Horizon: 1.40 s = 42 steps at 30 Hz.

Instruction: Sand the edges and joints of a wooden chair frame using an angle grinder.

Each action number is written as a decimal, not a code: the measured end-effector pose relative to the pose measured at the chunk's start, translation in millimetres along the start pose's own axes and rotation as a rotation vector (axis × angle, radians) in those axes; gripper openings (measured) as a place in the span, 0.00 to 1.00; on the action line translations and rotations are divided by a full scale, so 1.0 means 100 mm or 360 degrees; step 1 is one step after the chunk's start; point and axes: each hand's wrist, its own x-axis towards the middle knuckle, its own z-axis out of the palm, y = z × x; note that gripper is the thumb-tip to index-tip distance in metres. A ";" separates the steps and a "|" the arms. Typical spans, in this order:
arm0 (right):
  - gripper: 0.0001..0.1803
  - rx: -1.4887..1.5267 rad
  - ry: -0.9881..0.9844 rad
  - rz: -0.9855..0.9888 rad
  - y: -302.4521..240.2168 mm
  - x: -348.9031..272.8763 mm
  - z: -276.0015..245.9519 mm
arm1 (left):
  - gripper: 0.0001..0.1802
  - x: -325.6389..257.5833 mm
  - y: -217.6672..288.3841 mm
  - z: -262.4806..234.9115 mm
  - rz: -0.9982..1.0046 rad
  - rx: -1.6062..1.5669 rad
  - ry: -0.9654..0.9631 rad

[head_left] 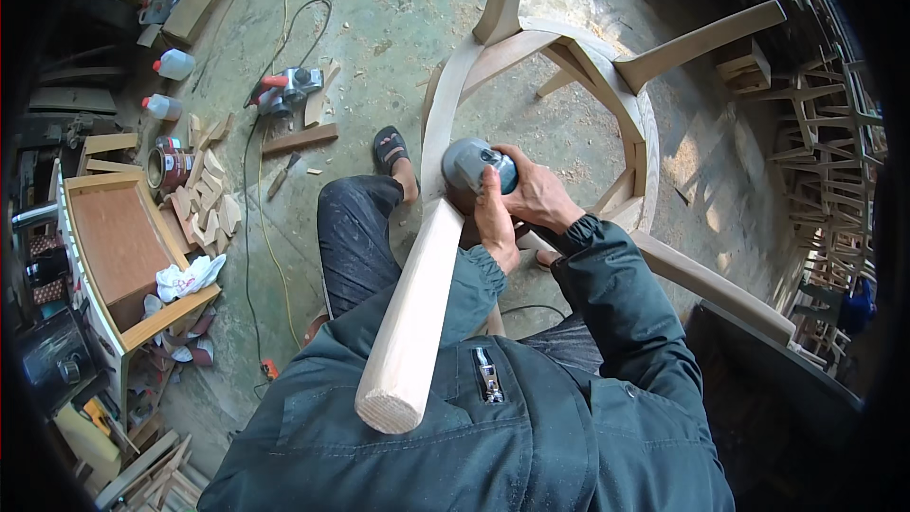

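A round wooden frame [445, 100] with several legs stands on the floor in front of me. One pale leg [412, 318] points back toward my body. My right hand [545, 193] is closed around a grey-blue power sander [466, 163], its fingers over the rear of the body. Close beside it, my left hand [495, 225] grips the near side of the sander, thumb raised along it. The sander rests against the left part of the frame, by the joint of the pale leg. Its underside is hidden.
A red-and-grey power tool [284, 90] with a cord lies on the floor at left, near loose wood strips [301, 137]. Wood offcuts [209, 204], a tin [171, 168] and a drawer-like wooden box [142, 327] stand further left. Stacked wooden parts [825, 152] line the right.
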 end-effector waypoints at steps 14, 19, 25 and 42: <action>0.45 0.0077 0.0321 0.0234 0.39 -1.01 0.06 | 0.50 -0.52 -0.58 -0.08 -0.0227 0.0386 -0.0265; 0.43 0.0168 0.0150 0.0108 0.26 -0.66 0.10 | 0.45 -0.52 -0.30 0.02 -0.0051 0.0181 0.0000; 0.46 0.0043 -0.0009 0.0051 -0.07 0.10 -0.05 | 0.49 0.09 0.04 0.19 0.0127 0.0013 0.0278; 0.47 -0.0017 0.0004 -0.0058 -0.14 0.26 -0.09 | 0.48 0.04 0.19 0.26 0.0296 -0.0073 0.0194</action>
